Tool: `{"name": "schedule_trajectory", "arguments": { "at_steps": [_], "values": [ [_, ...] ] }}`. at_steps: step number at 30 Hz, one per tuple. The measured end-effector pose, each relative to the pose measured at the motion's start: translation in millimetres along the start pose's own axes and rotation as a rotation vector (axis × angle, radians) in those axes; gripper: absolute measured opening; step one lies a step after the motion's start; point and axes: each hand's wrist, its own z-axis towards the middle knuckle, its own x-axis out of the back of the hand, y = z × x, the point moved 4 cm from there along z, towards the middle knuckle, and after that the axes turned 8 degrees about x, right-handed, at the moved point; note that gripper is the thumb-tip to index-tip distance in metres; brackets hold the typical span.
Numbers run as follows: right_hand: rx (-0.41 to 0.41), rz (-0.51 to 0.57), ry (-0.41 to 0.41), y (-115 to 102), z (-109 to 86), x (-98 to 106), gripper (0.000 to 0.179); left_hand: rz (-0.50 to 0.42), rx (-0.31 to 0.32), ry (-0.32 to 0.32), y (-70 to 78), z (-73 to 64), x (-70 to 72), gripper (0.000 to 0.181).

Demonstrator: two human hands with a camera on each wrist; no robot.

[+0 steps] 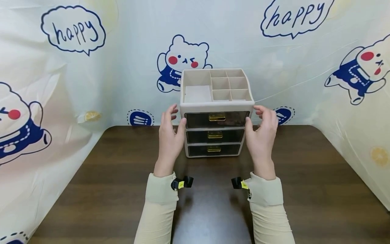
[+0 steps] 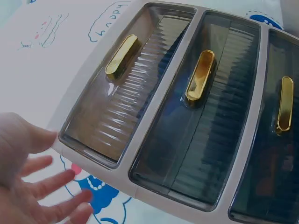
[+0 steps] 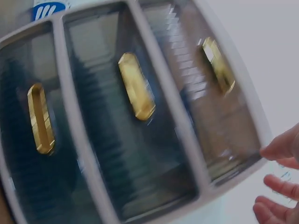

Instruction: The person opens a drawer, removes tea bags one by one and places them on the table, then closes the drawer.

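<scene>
A white desktop organizer (image 1: 218,106) stands upright toward the back of the table, its three dark see-through drawers facing me and all closed. Each drawer front carries a gold handle (image 2: 200,74). On its left side my left hand (image 1: 171,137) is spread, the thumb tip at the front edge beside the top drawer (image 2: 126,84) and the other fingers apart from the side wall. My right hand (image 1: 261,135) mirrors it on the right, thumb at the top drawer's front edge, fingers loosely bent. Whether the thumbs press on the frame I cannot tell.
Open compartments (image 1: 230,84) of several sizes top the organizer, with nothing visible in them. The dark wooden table (image 1: 304,189) has rounded far corners. Behind it hangs a pale cloth (image 1: 134,61) printed with cartoon bears. Small black wrist cameras (image 1: 188,182) sit at both cuffs.
</scene>
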Motion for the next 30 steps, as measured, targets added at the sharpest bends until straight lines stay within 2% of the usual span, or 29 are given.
{"name": "schedule_trajectory", "arguments": {
  "at_steps": [2, 5, 8, 10, 12, 14, 17, 21, 27, 30],
  "values": [
    [0.11, -0.007, -0.006, -13, 1.8, -1, 0.027, -0.049, -0.047, 0.035, 1.7, 2.2, 3.2, 0.048],
    [0.283, -0.041, -0.093, -28, 1.5, -8, 0.023, -0.049, -0.135, 0.054, 4.0, 5.3, 7.3, 0.045],
    [0.447, -0.126, -0.208, -36, -1.9, -17, 0.023, 0.07, -0.251, 0.035, 7.7, 9.3, 8.5, 0.043],
    [0.549, -0.204, -0.269, -40, -4.5, -23, 0.023, 0.175, -0.327, -0.002, 10.8, 12.6, 7.3, 0.041],
    [0.643, -0.29, -0.308, -43, -6.8, -28, 0.024, 0.258, -0.369, -0.055, 13.5, 15.8, 5.4, 0.038],
    [0.735, -0.374, -0.325, -45, -8.7, -31, 0.025, 0.314, -0.38, -0.121, 15.9, 18.9, 3.6, 0.036],
    [0.85, -0.467, -0.307, -45, -9.2, -34, 0.021, 0.365, -0.372, -0.212, 19.7, 25.5, 2.1, 0.031],
    [0.956, -0.525, -0.255, -42, -4.8, -38, 0.012, 0.422, -0.376, -0.319, 32.1, 36.9, 4.0, 0.028],
    [1.019, -0.523, -0.251, -43, 1.8, -44, 0.012, 0.52, -0.325, -0.424, 47.1, 53.3, 8.3, 0.025],
    [1.026, -0.507, -0.251, -42, 1.1, -45, 0.013, 0.511, -0.272, -0.48, 47.4, 56.8, 10.0, 0.025]
  ]
}}
